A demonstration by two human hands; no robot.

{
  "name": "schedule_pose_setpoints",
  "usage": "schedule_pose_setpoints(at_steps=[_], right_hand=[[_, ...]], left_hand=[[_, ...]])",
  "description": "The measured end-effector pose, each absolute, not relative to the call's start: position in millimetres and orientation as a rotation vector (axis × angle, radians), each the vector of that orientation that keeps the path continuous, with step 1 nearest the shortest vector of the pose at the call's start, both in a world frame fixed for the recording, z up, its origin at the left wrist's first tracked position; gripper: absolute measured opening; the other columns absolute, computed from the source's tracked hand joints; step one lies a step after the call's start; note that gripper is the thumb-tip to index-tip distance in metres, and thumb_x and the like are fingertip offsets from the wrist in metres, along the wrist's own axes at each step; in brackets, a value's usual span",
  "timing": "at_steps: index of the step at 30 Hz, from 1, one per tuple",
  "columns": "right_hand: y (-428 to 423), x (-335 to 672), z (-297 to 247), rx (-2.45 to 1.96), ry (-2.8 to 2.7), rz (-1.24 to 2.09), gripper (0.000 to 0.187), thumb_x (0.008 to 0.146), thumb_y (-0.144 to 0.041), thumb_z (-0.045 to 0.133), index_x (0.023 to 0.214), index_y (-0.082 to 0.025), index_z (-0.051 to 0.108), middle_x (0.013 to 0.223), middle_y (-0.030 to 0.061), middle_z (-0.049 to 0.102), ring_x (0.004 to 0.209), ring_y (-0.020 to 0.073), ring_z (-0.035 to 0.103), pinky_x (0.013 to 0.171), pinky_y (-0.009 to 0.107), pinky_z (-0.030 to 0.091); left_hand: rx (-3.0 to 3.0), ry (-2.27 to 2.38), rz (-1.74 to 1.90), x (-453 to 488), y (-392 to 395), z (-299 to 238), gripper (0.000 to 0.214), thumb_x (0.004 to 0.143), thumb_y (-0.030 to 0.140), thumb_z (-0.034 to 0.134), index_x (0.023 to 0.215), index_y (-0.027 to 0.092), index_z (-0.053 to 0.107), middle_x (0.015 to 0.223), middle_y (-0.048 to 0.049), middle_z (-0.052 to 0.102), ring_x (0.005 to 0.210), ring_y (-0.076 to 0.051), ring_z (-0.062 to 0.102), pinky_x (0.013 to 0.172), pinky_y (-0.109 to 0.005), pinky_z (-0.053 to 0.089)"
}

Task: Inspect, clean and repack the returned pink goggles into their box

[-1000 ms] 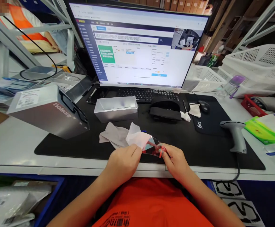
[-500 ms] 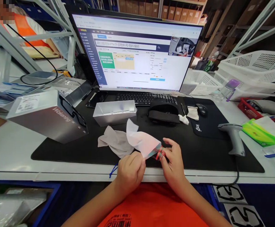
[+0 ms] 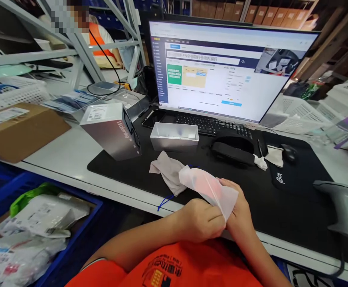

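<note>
A white translucent pouch (image 3: 202,184) is held over the near edge of the black desk mat, with a reddish thing showing blurred through its side. My left hand (image 3: 202,221) is closed, its fingertips pinching the pouch's near right edge. Behind that end, my right hand (image 3: 240,203) grips the pouch, and most of its fingers are hidden. A crumpled grey drawstring cloth bag (image 3: 170,172) lies just beyond the pouch, its blue cord (image 3: 165,202) hanging toward the table edge.
A silver box lid (image 3: 109,129) and open box tray (image 3: 174,137) stand beyond. Nearby are a keyboard (image 3: 212,125), black headset-like item (image 3: 233,150), mouse (image 3: 289,153), barcode scanner (image 3: 340,205) and monitor (image 3: 222,75). A carton (image 3: 24,131) sits left, above a blue bin (image 3: 97,207).
The view has turned left. The red patterned item that stuck out of the pouch at my right fingers now shows only through the white material. My left hand has moved to the pouch's right end.
</note>
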State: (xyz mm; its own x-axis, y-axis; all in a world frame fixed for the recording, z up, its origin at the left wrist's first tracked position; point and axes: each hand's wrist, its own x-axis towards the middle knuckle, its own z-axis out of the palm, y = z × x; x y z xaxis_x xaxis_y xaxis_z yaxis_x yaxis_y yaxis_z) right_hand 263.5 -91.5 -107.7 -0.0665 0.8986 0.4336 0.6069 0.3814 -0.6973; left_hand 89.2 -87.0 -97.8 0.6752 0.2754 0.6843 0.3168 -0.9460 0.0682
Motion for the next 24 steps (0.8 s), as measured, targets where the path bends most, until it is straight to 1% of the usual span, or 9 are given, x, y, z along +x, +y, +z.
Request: schedule_pose_setpoints(at_steps=[3, 5, 8, 9, 11, 12, 15, 19, 24], right_hand=[[-89, 267, -101, -1.361, -1.582, 0.715, 0.030, 0.082, -0.033, 0.063, 0.104, -0.022, 0.078, 0.110, 0.0084, 0.077, 0.100, 0.0276, 0.070, 0.090, 0.043, 0.058], [-87, 272, -97, -1.351, -1.399, 0.935, 0.029, 0.080, -0.036, 0.067, 0.101, -0.020, 0.079, 0.102, 0.0090, 0.079, 0.093, 0.0279, 0.072, 0.082, 0.041, 0.061], [-85, 287, -97, -1.339, -1.104, 1.079, 0.036, 0.073, -0.040, 0.079, 0.101, -0.019, 0.080, 0.095, 0.0093, 0.079, 0.087, 0.0293, 0.074, 0.078, 0.041, 0.063], [-85, 294, -98, -1.365, -1.021, 1.064, 0.038, 0.070, -0.041, 0.082, 0.101, -0.018, 0.080, 0.093, 0.0092, 0.079, 0.084, 0.0294, 0.074, 0.077, 0.042, 0.064], [-89, 305, -99, -1.417, -0.911, 1.011, 0.044, 0.066, -0.040, 0.087, 0.101, -0.016, 0.081, 0.089, 0.0104, 0.079, 0.079, 0.0295, 0.075, 0.076, 0.042, 0.065], [-91, 310, -99, -1.421, -0.881, 0.988, 0.046, 0.065, -0.041, 0.087, 0.101, -0.014, 0.081, 0.089, 0.0114, 0.079, 0.078, 0.0297, 0.075, 0.077, 0.043, 0.065], [-94, 316, -99, -1.386, -0.828, 1.004, 0.050, 0.063, -0.040, 0.090, 0.103, -0.012, 0.081, 0.092, 0.0134, 0.079, 0.082, 0.0313, 0.076, 0.081, 0.045, 0.066], [-95, 307, -101, -1.357, -0.819, 1.122, 0.039, 0.058, -0.039, 0.092, 0.089, -0.017, 0.082, 0.083, 0.0105, 0.079, 0.076, 0.0302, 0.076, 0.073, 0.044, 0.067], [-101, 293, -103, -1.287, -0.846, 1.247, 0.040, 0.057, -0.047, 0.091, 0.085, -0.019, 0.082, 0.080, 0.0104, 0.079, 0.072, 0.0297, 0.075, 0.067, 0.041, 0.067]], left_hand=[[-2.789, -0.543, -1.108, 86, -88, -99, 0.026, 0.098, 0.018, 0.049, 0.072, 0.020, 0.055, 0.064, 0.0019, 0.054, 0.054, -0.012, 0.049, 0.047, -0.031, 0.034], [-2.724, -0.676, -1.172, 80, -90, -100, 0.024, 0.101, 0.024, 0.045, 0.083, 0.019, 0.060, 0.068, 0.0001, 0.060, 0.058, -0.014, 0.055, 0.050, -0.031, 0.039], [-2.503, -1.142, -1.206, 63, -93, -102, 0.026, 0.103, 0.036, 0.046, 0.102, 0.016, 0.063, 0.088, -0.0072, 0.070, 0.075, -0.018, 0.064, 0.061, -0.032, 0.049], [-2.435, -1.318, -1.133, 56, -93, -104, 0.023, 0.101, 0.035, 0.050, 0.103, 0.017, 0.063, 0.094, -0.0091, 0.070, 0.080, -0.020, 0.065, 0.064, -0.032, 0.051], [-2.387, -1.571, -0.888, 41, -94, -110, 0.009, 0.095, 0.024, 0.058, 0.097, 0.019, 0.065, 0.102, -0.0104, 0.070, 0.088, -0.024, 0.065, 0.070, -0.035, 0.053], [-2.400, -1.629, -0.765, 35, -95, -114, 0.007, 0.092, 0.018, 0.060, 0.094, 0.020, 0.067, 0.105, -0.0106, 0.070, 0.091, -0.026, 0.065, 0.072, -0.036, 0.054], [-2.432, -1.643, -0.575, 21, -93, -124, 0.021, 0.087, 0.006, 0.058, 0.098, 0.020, 0.070, 0.113, -0.0123, 0.070, 0.097, -0.029, 0.066, 0.075, -0.039, 0.056], [-2.517, -1.615, -0.560, 16, -88, -125, 0.039, 0.086, -0.002, 0.050, 0.113, 0.020, 0.068, 0.118, -0.0124, 0.069, 0.099, -0.026, 0.068, 0.074, -0.034, 0.056], [-2.525, -1.743, -0.574, 15, -80, -112, 0.037, 0.089, 0.000, 0.045, 0.104, 0.023, 0.070, 0.123, -0.0077, 0.067, 0.092, -0.021, 0.069, 0.063, -0.026, 0.051]])
